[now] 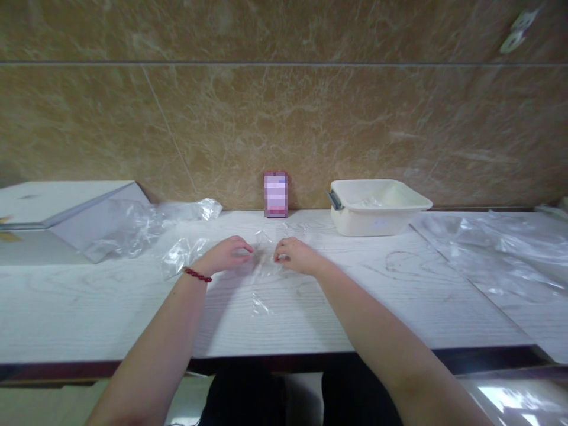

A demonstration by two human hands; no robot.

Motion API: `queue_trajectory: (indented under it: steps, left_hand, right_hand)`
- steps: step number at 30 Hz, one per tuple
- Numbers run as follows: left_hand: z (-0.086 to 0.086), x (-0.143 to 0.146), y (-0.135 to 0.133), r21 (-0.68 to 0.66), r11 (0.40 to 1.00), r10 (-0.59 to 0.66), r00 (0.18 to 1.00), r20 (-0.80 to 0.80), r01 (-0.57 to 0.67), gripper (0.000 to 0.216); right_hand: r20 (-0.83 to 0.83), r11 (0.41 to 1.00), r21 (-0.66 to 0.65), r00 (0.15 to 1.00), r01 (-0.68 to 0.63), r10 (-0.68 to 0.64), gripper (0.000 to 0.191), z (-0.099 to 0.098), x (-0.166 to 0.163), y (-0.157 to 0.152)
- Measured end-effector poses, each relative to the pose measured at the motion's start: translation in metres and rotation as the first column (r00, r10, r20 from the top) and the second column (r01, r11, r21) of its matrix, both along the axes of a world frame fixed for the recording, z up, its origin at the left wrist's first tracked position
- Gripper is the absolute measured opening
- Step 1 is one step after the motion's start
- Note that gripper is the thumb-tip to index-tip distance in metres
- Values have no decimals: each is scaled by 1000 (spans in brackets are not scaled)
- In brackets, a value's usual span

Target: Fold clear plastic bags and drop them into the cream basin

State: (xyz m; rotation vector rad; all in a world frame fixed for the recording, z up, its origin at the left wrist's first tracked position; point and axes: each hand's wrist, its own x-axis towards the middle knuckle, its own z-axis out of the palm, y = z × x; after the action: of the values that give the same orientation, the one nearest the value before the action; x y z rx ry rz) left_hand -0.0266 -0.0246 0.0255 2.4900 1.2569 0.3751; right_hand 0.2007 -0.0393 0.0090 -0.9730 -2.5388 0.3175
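Clear film [265,263] lies flat on the white table [110,307], left of the cream tub [377,207] and nearer the person. The left hand [227,254] and right hand [295,255] curl over it, fingers bent and pinching its far edge. Left of the tub stand 1 small box [276,194] and crumpled bags [133,228]; right of it lie plastic sheets [497,248]. Bare tabletop runs from the film to the near edge.
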Motion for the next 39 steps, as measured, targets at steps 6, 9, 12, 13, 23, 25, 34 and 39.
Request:
queue_trajectory:
  steps: [6, 9, 12, 13, 23, 25, 34, 39]
  left_hand:
    - [-10, 7, -1, 29, 991, -125, 979, -163, 132, 39]
    - [-15, 7, -2, 2, 999, -38, 966, -256, 40, 46]
    - [-16, 6, -3, -56, 998, 1, 950, -311, -20, 55]
    - [-16, 6, -3, -69, 997, -4, 950, -313, -18, 56]
    - [-20, 6, -4, -132, 991, -25, 933, -359, -24, 62]
    - [-20, 5, -3, -143, 990, -43, 930, -365, -11, 63]
    - [-14, 10, -2, -58, 997, -62, 954, -294, 47, 58]
    - [-13, 12, -3, -79, 995, -81, 952, -295, 60, 59]
  right_hand:
    - [41, 1000, 20, 999, 7, -8, 18, -1, 4, 1]
    - [77, 1000, 1, 997, 21, -21, 21, -1, 6, 3]
    - [120, 997, -18, 990, 72, -69, 25, 0, 10, 5]
    - [125, 995, -16, 988, 96, -94, 27, 1, 11, 4]
    - [160, 992, -84, 984, 89, -75, 29, 3, 16, -1]
    - [182, 989, -99, 979, 110, -91, 27, 4, 24, 5]
    - [302, 564, 13, 534, 826, -790, 34, -3, 92, 31]
    - [323, 566, 3, 535, 824, -781, 35, -12, 91, 34]
